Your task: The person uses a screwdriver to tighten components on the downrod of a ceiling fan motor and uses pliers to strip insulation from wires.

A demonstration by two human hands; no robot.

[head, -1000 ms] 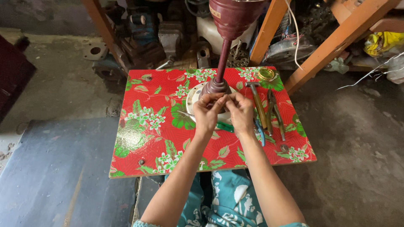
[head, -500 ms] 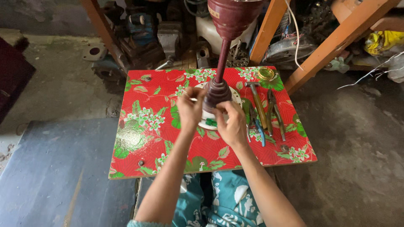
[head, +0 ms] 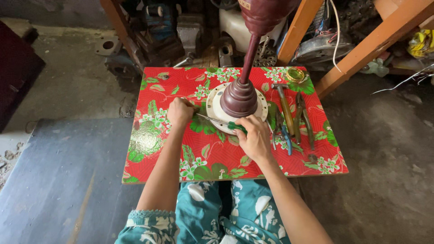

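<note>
A maroon fan stand (head: 239, 97) rises from a round white base plate (head: 214, 100) on a low table with a red flowered cloth (head: 172, 149). My right hand (head: 254, 138) grips a green-handled screwdriver (head: 221, 122) whose thin shaft points left across the front of the plate. My left hand (head: 180, 112) is closed into a fist just left of the plate, at the shaft's tip; what it pinches is hidden.
A hammer (head: 285, 106), pliers (head: 304, 118) and blue-handled cutters (head: 284, 135) lie on the table's right side. A gold round lid (head: 294, 74) sits at the far right corner. Machine parts and orange wooden beams (head: 361, 49) crowd the back. Grey floor panel (head: 54, 180) lies left.
Both hands moved apart from the middle in front of the stand; the left hand shifted left of the plate, and the right hand now holds the screwdriver low at the plate's front edge.
</note>
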